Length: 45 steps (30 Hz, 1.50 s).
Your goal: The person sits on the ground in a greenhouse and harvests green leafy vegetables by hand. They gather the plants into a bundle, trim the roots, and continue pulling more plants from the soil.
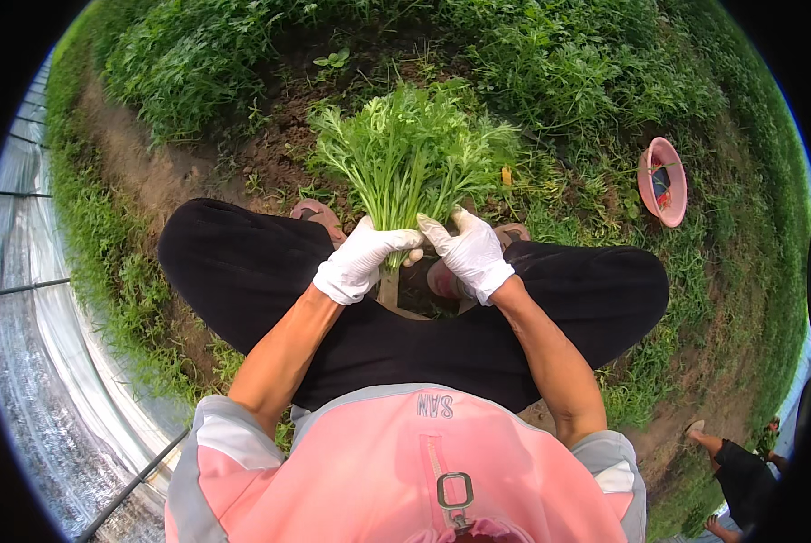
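Note:
A thick bunch of leafy greens with feathery leaves and pale stems (pixel 405 163) stands upright between my hands, low in front of me. Around the base of the stems my left hand (pixel 368 258), in a white glove, is closed. My right hand (pixel 466 251), gloved the same way, is at the right side of the bunch, thumb and fingers against the stems; how firmly it grips them cannot be told. The stem ends stick out below the left thumb.
A pink plastic basin (pixel 681 183) with small items inside lies to the right. Dense green plants (pixel 554 61) grow ahead, around bare soil (pixel 290 122). Plastic sheeting (pixel 32 339) with dark poles runs along the left. Another person (pixel 744 482) is at the lower right.

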Motion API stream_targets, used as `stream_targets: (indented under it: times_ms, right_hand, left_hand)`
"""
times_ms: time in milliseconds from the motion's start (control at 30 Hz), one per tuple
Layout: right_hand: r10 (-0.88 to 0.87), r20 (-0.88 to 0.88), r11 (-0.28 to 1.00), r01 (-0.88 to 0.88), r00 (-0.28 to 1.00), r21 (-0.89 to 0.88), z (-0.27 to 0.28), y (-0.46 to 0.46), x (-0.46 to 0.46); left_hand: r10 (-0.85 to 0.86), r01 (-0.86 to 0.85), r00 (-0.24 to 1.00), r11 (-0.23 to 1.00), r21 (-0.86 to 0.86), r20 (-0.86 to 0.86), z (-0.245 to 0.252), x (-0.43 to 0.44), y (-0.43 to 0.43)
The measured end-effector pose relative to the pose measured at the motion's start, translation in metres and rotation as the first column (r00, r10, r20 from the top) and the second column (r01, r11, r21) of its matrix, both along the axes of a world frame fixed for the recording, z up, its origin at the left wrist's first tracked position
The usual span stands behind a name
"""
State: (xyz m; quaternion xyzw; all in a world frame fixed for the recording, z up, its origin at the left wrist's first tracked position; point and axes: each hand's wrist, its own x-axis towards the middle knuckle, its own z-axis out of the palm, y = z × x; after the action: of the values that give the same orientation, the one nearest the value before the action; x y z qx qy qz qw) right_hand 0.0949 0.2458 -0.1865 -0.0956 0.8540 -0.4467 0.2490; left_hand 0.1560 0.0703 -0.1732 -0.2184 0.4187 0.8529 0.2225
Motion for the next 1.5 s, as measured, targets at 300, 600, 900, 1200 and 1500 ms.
stream_targets:
  times_ms: [300, 600, 900, 1200, 1500]
  right_hand:
    - [-0.219, 0.408, 0.775, 0.412, 0.886, -0.479, -0.015, 0.001, 0.008]
    - [-0.476, 0.545, 0.339, 0.716, 0.690, -0.611, 0.000, 0.060, -0.046]
    - [-0.364, 0.528, 0.760, 0.573, 0.767, -0.308, 0.020, 0.031, -0.035]
    - [-0.368, 0.392, 0.818, 0.494, 0.843, -0.295, -0.027, 0.000, -0.009]
    - [-0.450, 0.470, 0.685, 0.631, 0.760, -0.365, -0.032, 0.004, -0.007]
  left_hand:
    - [0.099, -0.099, 0.995, 0.995, -0.018, -0.012, -0.012, 0.004, 0.017]
    - [0.127, -0.146, 0.983, 0.980, 0.138, 0.135, -0.036, 0.009, 0.013]
    - [0.073, -0.100, 0.989, 0.971, 0.215, 0.130, -0.039, 0.007, 0.012]
    - [0.097, -0.115, 0.989, 0.979, 0.167, 0.107, -0.044, 0.010, 0.015]
    - [0.079, -0.105, 0.990, 0.966, 0.237, 0.113, -0.042, 0.005, 0.016]
